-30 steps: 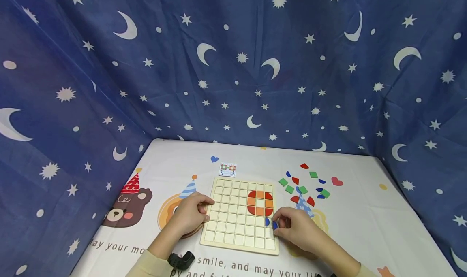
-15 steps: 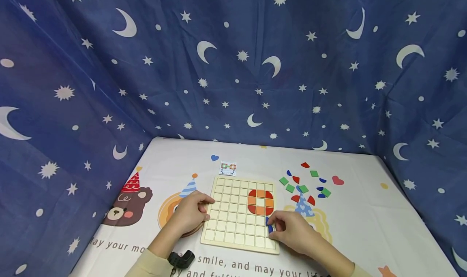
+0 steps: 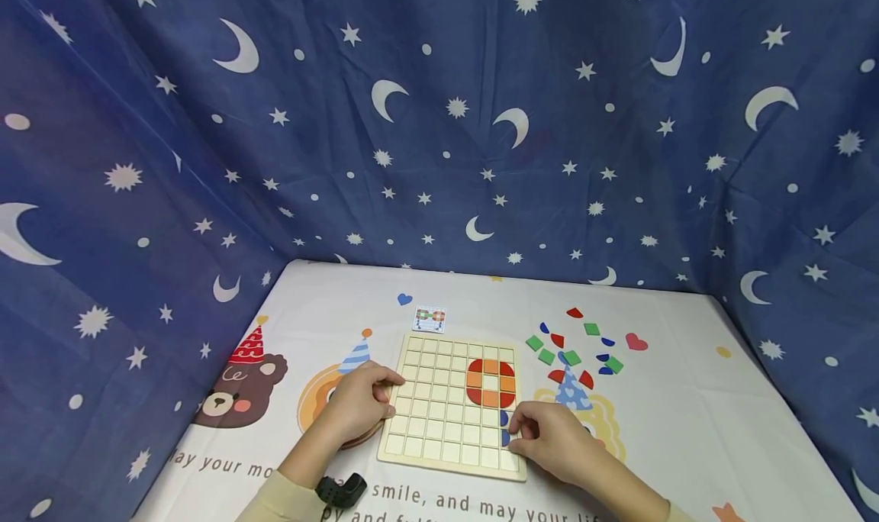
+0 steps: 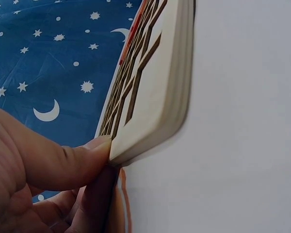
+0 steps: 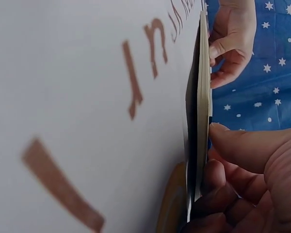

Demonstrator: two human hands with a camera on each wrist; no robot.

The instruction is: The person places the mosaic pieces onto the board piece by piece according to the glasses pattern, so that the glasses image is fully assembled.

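Observation:
In the head view a pale wooden grid board (image 3: 439, 423) lies on the table. My left hand (image 3: 360, 401) grips its left edge, and in the left wrist view the thumb (image 4: 82, 162) presses right at the board's edge. My right hand (image 3: 552, 438) is at the board's right edge, thumb and forefinger pinching a blue half-round tile (image 3: 505, 437) in the rightmost column. Another blue half-round tile (image 3: 504, 418) lies in the square just above it. Higher up, red quarter-round tiles (image 3: 507, 400) and orange square tiles (image 3: 491, 397) form a ring around one bare square.
Behind the board stands a small pattern card (image 3: 429, 319). Loose green square tiles (image 3: 571, 358), red quarter-round tiles (image 3: 574, 312) and blue half-round tiles (image 3: 607, 342) are scattered to the right. A blue star-printed curtain (image 3: 439, 125) surrounds the white printed tablecloth (image 3: 687, 400).
My right hand has moved slightly left, bringing the blue half-round tile from the board's right edge into the square below the other blue one. The left hand stays on the board's edge.

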